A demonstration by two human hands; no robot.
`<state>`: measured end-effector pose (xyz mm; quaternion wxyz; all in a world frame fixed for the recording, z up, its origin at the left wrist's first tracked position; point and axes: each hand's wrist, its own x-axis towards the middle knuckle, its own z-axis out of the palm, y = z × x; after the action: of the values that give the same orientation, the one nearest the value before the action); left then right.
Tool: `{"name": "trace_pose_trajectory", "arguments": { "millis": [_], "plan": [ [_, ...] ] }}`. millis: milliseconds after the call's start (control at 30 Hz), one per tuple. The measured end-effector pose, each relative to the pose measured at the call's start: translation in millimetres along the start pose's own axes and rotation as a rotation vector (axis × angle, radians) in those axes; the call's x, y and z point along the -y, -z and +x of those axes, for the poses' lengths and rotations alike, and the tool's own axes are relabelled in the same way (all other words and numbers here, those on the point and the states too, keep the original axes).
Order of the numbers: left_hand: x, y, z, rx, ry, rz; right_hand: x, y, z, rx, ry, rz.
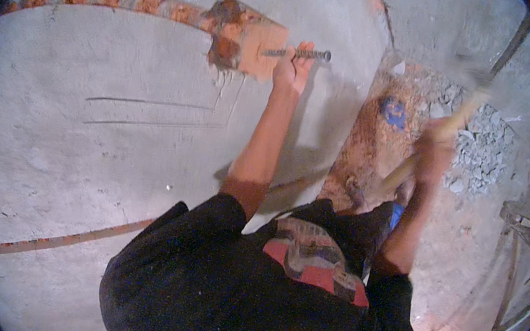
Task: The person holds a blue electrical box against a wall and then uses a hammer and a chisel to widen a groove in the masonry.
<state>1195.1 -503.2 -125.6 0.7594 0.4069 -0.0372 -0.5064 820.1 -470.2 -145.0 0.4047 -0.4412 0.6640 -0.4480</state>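
Note:
My left hand (293,71) is closed around a ribbed metal chisel (321,55), which looks like a bar with a flattened head. The chisel's far end meets the exposed orange patch (261,42) in the grey plastered wall (139,66). Off to the right, my right hand (435,149) grips the wooden handle of a hammer (466,113). The hammer is raised away from the chisel, and its head is smeared by motion. A cut groove (146,3) showing broken brick runs left from the patch.
Grey rubble (486,145) is heaped on the dusty floor, beside a crumpled blue thing (393,112). Two scored lines (154,104) mark the wall under the groove. A lower brick-coloured channel (60,241) crosses the wall. Wooden pieces (529,228) stand at the far right.

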Motion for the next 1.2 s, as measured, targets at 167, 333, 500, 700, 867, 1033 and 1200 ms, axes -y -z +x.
{"name": "trace_pose_trajectory", "arguments": {
  "millis": [167, 333, 500, 700, 867, 1033, 1200],
  "plan": [
    [9.4, -18.2, -3.7, 0.011, -0.019, 0.077, 24.0, 62.6, 49.3, -0.510, 0.115, -0.086],
    [7.0, -18.5, -11.3, -0.014, -0.066, 0.059, 29.8, -57.7, -35.5, -0.329, 0.278, -0.320],
    [-1.4, -9.3, -3.7, -0.040, -0.027, 0.153, -2.5, -88.7, -83.6, 0.413, 0.125, -0.232],
    [6.2, -19.1, -9.3, -0.025, -0.033, 0.124, 30.1, 52.2, 35.9, -0.312, -0.085, 0.573],
    [8.9, -20.5, -13.0, -0.007, -0.049, 0.136, 28.6, 47.7, 27.5, -0.702, 0.145, -0.877],
    [0.5, 6.2, 6.9, 0.005, -0.013, 0.113, -36.1, -140.4, -113.5, 0.258, 0.359, -0.297],
    [-3.6, -4.6, -2.3, -0.017, -0.035, 0.177, -56.5, -65.6, -35.5, 0.232, 0.127, -0.169]
  ]
}}
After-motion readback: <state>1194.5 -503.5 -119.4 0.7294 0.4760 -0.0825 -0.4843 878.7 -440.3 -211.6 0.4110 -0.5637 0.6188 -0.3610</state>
